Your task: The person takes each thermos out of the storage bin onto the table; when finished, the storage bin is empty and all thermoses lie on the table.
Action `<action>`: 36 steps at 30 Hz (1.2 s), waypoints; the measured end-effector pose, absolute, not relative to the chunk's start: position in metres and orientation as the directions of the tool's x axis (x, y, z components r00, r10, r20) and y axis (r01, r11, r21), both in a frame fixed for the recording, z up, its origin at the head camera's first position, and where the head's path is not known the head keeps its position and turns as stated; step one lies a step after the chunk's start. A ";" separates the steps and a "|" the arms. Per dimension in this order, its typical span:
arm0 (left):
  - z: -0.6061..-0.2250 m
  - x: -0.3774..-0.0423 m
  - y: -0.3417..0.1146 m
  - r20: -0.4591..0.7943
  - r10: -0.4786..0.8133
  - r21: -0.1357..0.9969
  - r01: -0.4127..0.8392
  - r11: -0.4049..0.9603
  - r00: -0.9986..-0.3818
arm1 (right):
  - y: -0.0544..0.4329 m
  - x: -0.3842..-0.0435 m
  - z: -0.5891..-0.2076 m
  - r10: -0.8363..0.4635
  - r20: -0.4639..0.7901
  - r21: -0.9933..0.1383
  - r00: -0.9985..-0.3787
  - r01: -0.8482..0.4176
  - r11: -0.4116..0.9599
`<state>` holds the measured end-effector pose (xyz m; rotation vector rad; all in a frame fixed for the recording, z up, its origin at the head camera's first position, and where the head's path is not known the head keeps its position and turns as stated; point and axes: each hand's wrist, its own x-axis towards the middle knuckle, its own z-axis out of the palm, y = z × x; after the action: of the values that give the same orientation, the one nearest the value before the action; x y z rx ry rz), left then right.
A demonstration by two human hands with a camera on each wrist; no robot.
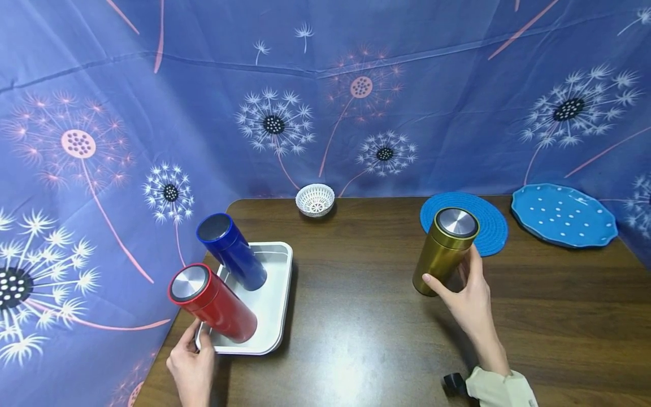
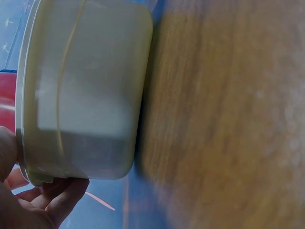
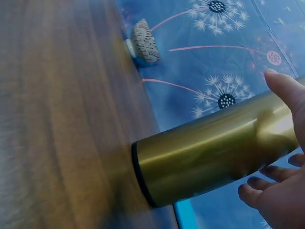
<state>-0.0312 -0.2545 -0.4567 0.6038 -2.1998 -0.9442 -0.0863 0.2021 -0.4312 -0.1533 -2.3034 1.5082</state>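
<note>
My left hand (image 1: pixel 192 362) grips the near left corner of a white tray (image 1: pixel 277 299), with the thumb above the rim and fingers under it in the left wrist view. Two thermos bottles stand in the tray: a red bottle (image 1: pixel 224 311) with a silver-topped lid near that hand, and a blue bottle (image 1: pixel 236 254) with a dark lid behind it. My right hand (image 1: pixel 470 302) holds a gold thermos bottle (image 1: pixel 437 260) upright, its thumb on one side and the fingers round the other. In the right wrist view the bottle's black-edged base is right at the tabletop.
Behind the gold bottle lies a round blue woven mat (image 1: pixel 490 226), partly covered by it. A blue dotted plate (image 1: pixel 564 217) sits at the back right. Against the back edge stands a small white openwork bowl (image 1: pixel 315 200). Blue dandelion-print cloth (image 1: pixel 315 113) hangs round the wooden table (image 1: pixel 356 316).
</note>
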 end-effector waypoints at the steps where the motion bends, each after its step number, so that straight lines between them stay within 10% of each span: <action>1: -0.456 -0.031 -0.255 0.387 -0.627 0.761 -0.150 0.631 -0.676 | 0.201 -0.083 -0.431 0.290 0.258 -0.897 -0.922 -0.118 0.425; 36: -0.457 -0.032 -0.255 0.387 -0.618 0.769 -0.130 0.626 -0.685 | 0.161 -0.030 -0.447 0.189 0.392 -0.834 -0.900 -0.262 0.485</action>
<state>-0.0316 -0.2545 -0.4568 0.5828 -2.1975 -0.9695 -0.0305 0.1615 -0.4468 0.0608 -2.3002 1.3998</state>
